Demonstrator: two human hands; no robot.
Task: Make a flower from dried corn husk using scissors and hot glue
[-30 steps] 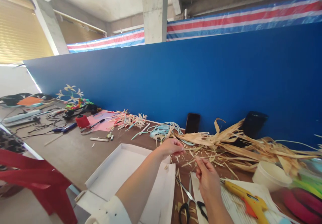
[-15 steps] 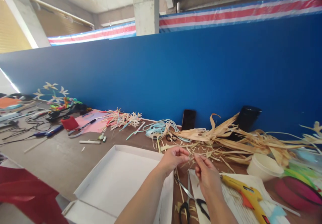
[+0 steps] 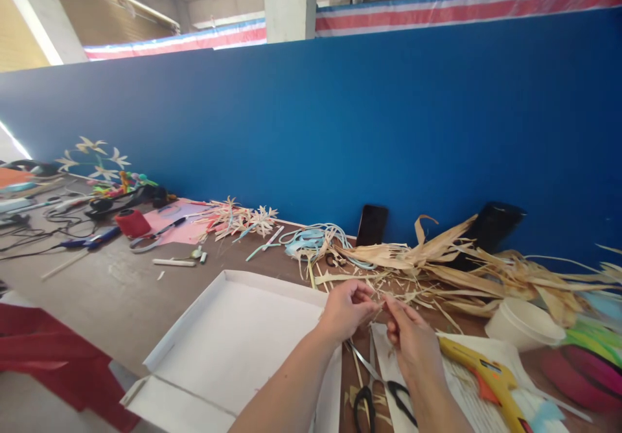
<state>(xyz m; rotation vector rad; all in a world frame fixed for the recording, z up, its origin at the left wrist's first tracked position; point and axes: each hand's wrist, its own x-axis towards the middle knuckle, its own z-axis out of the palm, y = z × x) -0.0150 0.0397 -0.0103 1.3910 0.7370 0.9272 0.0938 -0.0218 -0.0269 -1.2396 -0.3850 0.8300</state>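
Thin pale strip [image 3: 380,304], mostly hidden, is at fingertips of L hand [image 3: 347,308] & R hand [image 3: 412,341], both pinching it, thumbs nearly closed on fingers, tips almost touching. Brown tabletop [image 3: 114,300] lies below, w/ blue partition [image 3: 340,141] at 12 o'clock & concrete pillar [image 3: 286,5] beyond at 11. Dry husk pile [image 3: 432,261] spans 1–3, phone [image 3: 372,225] leans at 12, white cup [image 3: 510,329] at 3, yellow glue gun [image 3: 498,380] at 4, scissors [image 3: 373,378] at 6 just beside R hand, & L forearm [image 3: 291,384] crosses open white box [image 3: 243,329] at approx 8–9.
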